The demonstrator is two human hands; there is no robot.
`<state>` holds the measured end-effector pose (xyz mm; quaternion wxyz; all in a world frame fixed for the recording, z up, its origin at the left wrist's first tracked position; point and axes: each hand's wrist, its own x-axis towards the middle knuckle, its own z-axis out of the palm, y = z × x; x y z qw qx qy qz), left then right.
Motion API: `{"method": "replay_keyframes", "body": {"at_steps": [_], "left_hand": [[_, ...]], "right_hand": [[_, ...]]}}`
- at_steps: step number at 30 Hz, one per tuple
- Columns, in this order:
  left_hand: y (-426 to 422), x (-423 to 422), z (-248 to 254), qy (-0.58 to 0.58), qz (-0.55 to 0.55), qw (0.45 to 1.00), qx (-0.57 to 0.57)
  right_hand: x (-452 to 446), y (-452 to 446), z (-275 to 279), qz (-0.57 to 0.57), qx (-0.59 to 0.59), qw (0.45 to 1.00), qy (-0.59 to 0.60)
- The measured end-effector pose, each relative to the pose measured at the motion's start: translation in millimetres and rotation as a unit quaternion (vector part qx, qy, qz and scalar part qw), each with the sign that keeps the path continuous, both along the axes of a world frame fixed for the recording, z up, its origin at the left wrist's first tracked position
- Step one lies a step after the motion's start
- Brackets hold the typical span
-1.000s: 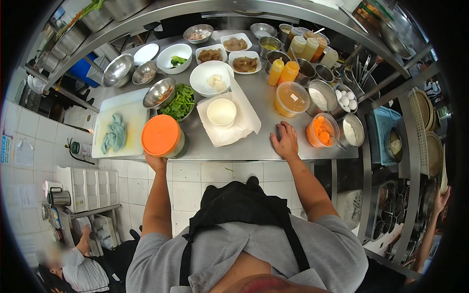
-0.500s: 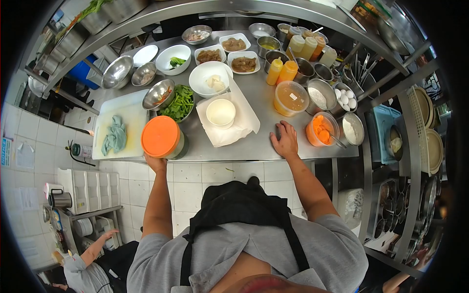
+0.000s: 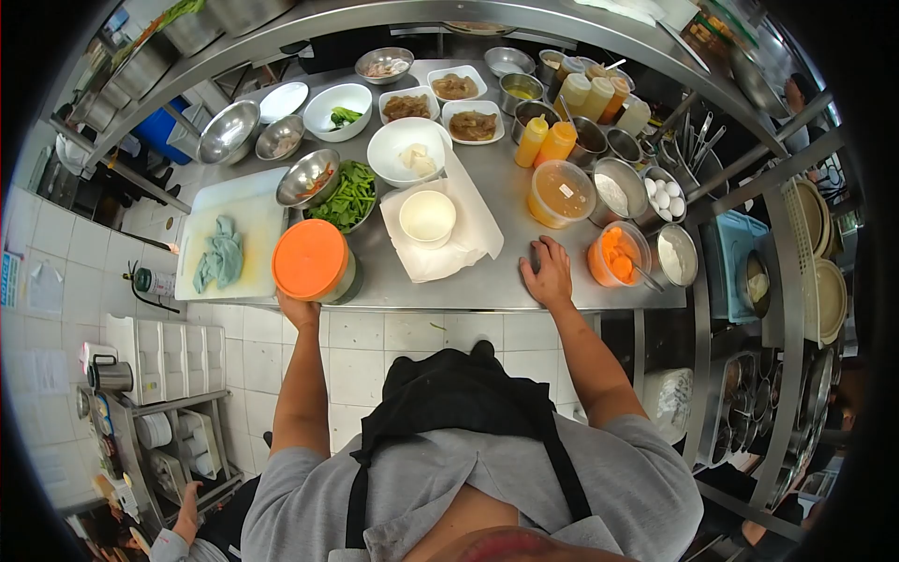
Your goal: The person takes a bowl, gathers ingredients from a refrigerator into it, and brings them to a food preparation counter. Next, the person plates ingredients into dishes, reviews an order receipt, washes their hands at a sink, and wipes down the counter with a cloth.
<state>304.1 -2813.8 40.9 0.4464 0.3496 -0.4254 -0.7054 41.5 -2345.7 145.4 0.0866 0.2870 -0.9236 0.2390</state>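
Observation:
At the front edge of the steel table (image 3: pixel 393 292), my left hand (image 3: pixel 300 311) is against the lower side of a tub with an orange lid (image 3: pixel 310 259); the tub hides most of its fingers. My right hand (image 3: pixel 549 272) rests on the table with its fingers apart and holds nothing. Right of it stands a tub of orange pieces (image 3: pixel 619 254) with a spoon. Between my hands, a cream paper bowl (image 3: pixel 428 219) sits on white paper (image 3: pixel 479 225). Behind the lidded tub is a bowl of green leaves (image 3: pixel 348 199).
A cutting board (image 3: pixel 253 262) with a teal cloth (image 3: pixel 220 255) lies at the left. Sauce bottles (image 3: pixel 532 140), a bowl of eggs (image 3: pixel 663 195) and flour bowls (image 3: pixel 676 253) stand at the right. A steel shelf (image 3: pixel 393 21) spans the back. A co-worker's arm (image 3: pixel 187 515) shows lower left.
My hands and the things on the table hold their places, apart from a slight view shift. The co-worker at the lower left has moved down, mostly out of view.

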Motion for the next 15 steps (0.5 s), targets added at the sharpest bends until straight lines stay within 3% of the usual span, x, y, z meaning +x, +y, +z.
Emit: {"method": "replay_keyframes", "body": {"at_steps": [4,7,10,15], "left_hand": [[-1,0,-2,0.032,0.011,0.999,0.031],[-15,5,-24,0.027,-0.008,0.999,-0.018],[-16,6,-25,0.106,-0.019,0.993,0.054],[1,3,-6,-0.028,0.013,0.998,-0.050]], "right_hand": [[1,0,0,0.003,-0.006,1.000,0.005],[0,0,0,0.000,0.000,1.000,0.003],[1,0,0,-0.002,0.004,1.000,0.002],[-1,1,-3,0.003,-0.002,1.000,0.010]]}}
